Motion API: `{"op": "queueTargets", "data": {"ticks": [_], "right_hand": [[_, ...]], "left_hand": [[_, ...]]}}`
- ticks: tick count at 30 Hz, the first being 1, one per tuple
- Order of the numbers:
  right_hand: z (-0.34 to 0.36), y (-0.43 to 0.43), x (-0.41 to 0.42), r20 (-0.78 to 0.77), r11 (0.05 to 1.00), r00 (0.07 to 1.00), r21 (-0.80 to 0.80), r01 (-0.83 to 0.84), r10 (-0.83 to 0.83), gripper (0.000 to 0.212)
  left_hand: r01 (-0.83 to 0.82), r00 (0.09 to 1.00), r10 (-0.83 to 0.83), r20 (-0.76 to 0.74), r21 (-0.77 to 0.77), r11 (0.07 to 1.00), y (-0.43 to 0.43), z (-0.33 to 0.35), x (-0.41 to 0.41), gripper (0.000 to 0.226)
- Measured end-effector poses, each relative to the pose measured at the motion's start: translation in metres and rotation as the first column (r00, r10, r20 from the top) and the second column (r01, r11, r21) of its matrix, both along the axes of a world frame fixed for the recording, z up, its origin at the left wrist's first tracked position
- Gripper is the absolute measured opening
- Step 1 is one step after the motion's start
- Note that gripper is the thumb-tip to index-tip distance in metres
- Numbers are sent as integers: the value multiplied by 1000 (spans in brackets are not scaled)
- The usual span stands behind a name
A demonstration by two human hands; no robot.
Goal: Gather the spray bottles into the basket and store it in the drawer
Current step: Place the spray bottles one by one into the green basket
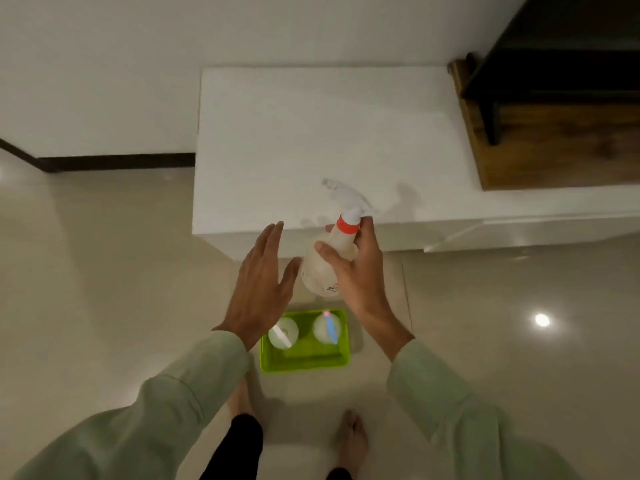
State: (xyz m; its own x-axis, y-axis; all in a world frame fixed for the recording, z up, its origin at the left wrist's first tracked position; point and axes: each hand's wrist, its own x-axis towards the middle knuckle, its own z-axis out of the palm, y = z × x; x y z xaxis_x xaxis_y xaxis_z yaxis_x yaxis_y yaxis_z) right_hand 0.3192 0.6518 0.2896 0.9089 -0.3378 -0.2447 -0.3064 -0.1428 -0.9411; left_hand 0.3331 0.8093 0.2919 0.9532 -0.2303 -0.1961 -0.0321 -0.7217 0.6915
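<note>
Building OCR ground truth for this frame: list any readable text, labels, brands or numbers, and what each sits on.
No text can be read here.
Small dark print low on the clear spray bottle in the right hand: too small and blurred to read.
The two spray bottles in the green basket: no visible labels.

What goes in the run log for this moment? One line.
right hand: holds spray bottle | left hand: open | basket: two bottles, on floor
</note>
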Motion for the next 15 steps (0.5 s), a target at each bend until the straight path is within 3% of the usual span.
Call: {"op": "queueTargets", "data": {"ticks": [4,8,15], "right_hand": [[-41,8,-74,-104,997,993,-64,46,-53,56],[-102,29,-128,-160,991,978,-64,121,-130,47],[-221,78,-170,-210,940,916,-68,334,-341,43]], "left_hand": [[5,997,-2,-71,43,999,2,-26,-57,63],[21,993,-14,-117,60,998,8,-69,-89,62],[8,994,0,-112,66,998,39,-164,-109,60]]}}
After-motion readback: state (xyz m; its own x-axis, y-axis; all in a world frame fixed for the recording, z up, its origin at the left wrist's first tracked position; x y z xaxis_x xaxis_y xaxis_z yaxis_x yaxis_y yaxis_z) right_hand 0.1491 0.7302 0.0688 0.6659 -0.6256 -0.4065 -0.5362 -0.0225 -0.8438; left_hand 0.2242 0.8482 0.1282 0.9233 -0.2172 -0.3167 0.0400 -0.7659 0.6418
